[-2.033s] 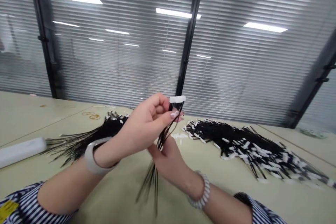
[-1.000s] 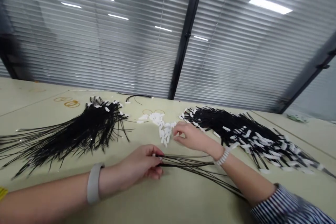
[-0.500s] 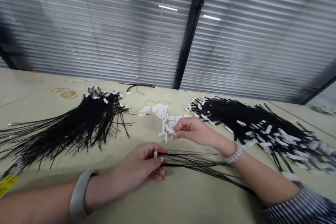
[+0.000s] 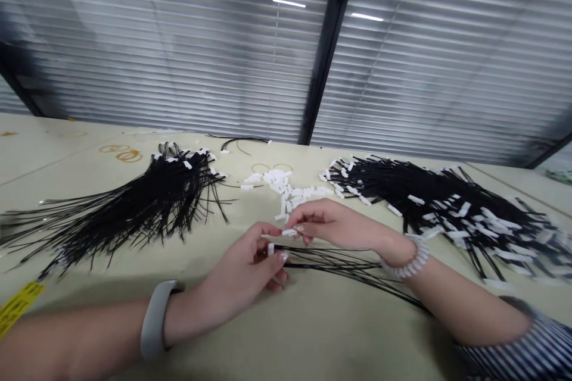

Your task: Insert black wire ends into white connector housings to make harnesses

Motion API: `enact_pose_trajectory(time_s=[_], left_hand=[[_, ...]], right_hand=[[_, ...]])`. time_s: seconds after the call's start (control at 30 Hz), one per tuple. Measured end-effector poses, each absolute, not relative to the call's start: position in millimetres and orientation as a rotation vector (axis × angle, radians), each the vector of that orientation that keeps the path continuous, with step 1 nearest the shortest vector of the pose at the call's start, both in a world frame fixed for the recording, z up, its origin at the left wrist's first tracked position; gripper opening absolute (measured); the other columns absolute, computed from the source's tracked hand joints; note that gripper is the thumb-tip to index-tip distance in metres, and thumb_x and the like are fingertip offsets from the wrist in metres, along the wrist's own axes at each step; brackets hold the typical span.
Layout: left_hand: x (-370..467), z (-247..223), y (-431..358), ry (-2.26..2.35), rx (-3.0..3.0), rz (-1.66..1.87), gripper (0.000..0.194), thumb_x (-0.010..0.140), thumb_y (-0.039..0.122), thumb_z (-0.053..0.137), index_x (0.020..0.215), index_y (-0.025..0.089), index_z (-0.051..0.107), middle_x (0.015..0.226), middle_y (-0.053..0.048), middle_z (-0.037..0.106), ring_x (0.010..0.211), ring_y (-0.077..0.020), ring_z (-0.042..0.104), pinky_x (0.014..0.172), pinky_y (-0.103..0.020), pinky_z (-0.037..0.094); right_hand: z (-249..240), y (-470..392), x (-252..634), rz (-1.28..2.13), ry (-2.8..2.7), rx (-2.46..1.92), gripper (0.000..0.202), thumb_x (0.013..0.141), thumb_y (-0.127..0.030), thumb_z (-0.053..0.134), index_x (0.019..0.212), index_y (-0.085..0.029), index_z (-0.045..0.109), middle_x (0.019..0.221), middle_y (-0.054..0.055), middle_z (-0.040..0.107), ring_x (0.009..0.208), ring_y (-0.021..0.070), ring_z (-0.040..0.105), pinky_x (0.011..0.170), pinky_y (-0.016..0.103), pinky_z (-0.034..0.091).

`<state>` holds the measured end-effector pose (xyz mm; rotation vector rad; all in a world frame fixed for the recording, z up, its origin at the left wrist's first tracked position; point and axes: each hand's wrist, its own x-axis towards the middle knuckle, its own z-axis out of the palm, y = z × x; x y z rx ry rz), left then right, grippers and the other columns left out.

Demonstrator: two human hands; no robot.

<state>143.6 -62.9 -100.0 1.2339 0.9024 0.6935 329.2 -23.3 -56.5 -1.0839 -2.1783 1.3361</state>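
Black wires (image 4: 339, 271) run from the left hand (image 4: 236, 274) across to the right, passing under the right forearm, low over the tabletop (image 4: 322, 339). They look light and springy, likely to fan apart if pinched loosely, so the best hold is close behind their gathered ends. The left hand is closed on them there, thumb against curled fingers, with a small white end piece (image 4: 270, 249) showing between; it is probably fitted to the wires, though the view is too soft to be sure. The right hand (image 4: 335, 223) grips a loose white piece (image 4: 289, 232) in its fingertips, right by the left forefinger. That piece seems hard, nearly weightless and easy to drop, best taken by its sides. More white pieces (image 4: 277, 178) lie just beyond, between two black wire heaps (image 4: 143, 196) (image 4: 402, 187).
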Motion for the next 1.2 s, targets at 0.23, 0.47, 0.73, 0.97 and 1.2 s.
enact_pose_trajectory(time_s=[0.23, 0.47, 0.73, 0.97, 1.2], left_hand=[[143.4, -103.5, -63.6, 0.815, 1.310, 0.701, 0.018, 0.080, 0.032, 0.052, 0.085, 0.020, 0.040, 0.065, 0.004, 0.052, 0.062, -0.0107, 0.053, 0.059, -0.025, 0.045], [141.7, -109.9, -59.9, 0.824, 1.381, 0.733, 0.016, 0.079, 0.029, 0.054, 0.082, 0.019, 0.041, 0.064, 0.004, 0.051, 0.057, -0.0093, 0.047, 0.051, -0.021, 0.037], [143.3, -102.6, -62.8, 0.842, 1.335, 0.788, 0.023, 0.075, 0.034, 0.058, 0.075, 0.018, 0.040, 0.062, 0.004, 0.048, 0.057, -0.0110, 0.051, 0.052, -0.024, 0.038], [141.2, -101.9, -63.8, 0.802, 1.317, 0.823, 0.025, 0.078, 0.039, 0.053, 0.074, 0.017, 0.041, 0.066, 0.003, 0.049, 0.057, -0.0097, 0.049, 0.055, -0.025, 0.040], [139.9, -107.8, -63.9, 0.737, 1.344, 0.807, 0.023, 0.081, 0.038, 0.049, 0.075, 0.017, 0.043, 0.071, 0.001, 0.049, 0.060, -0.0095, 0.050, 0.058, -0.025, 0.040]], right_hand=[[-51.5, -32.3, 315.5, 0.798, -2.382, -1.105, 0.025, 0.087, -0.021, 0.036, 0.079, -0.018, 0.059, 0.075, 0.000, 0.059, 0.068, 0.0098, 0.052, 0.063, 0.023, 0.039], [-49.8, -41.2, 299.2, 0.668, -2.378, -1.063, 0.022, 0.085, -0.017, 0.039, 0.080, -0.021, 0.061, 0.077, -0.003, 0.063, 0.069, 0.0085, 0.054, 0.063, 0.021, 0.038], [-57.0, -44.1, 292.4, 0.583, -2.245, -1.227, 0.016, 0.080, -0.020, 0.046, 0.069, -0.020, 0.057, 0.064, -0.003, 0.059, 0.058, 0.0086, 0.049, 0.053, 0.021, 0.036], [-65.4, -51.4, 289.6, 0.590, -2.078, -1.290, 0.015, 0.080, -0.025, 0.048, 0.069, -0.021, 0.056, 0.063, -0.003, 0.057, 0.057, 0.0090, 0.048, 0.051, 0.021, 0.038], [-67.9, -54.7, 290.2, 0.611, -2.079, -1.281, 0.014, 0.080, -0.025, 0.049, 0.069, -0.020, 0.056, 0.063, -0.003, 0.057, 0.057, 0.0086, 0.048, 0.051, 0.020, 0.037]])
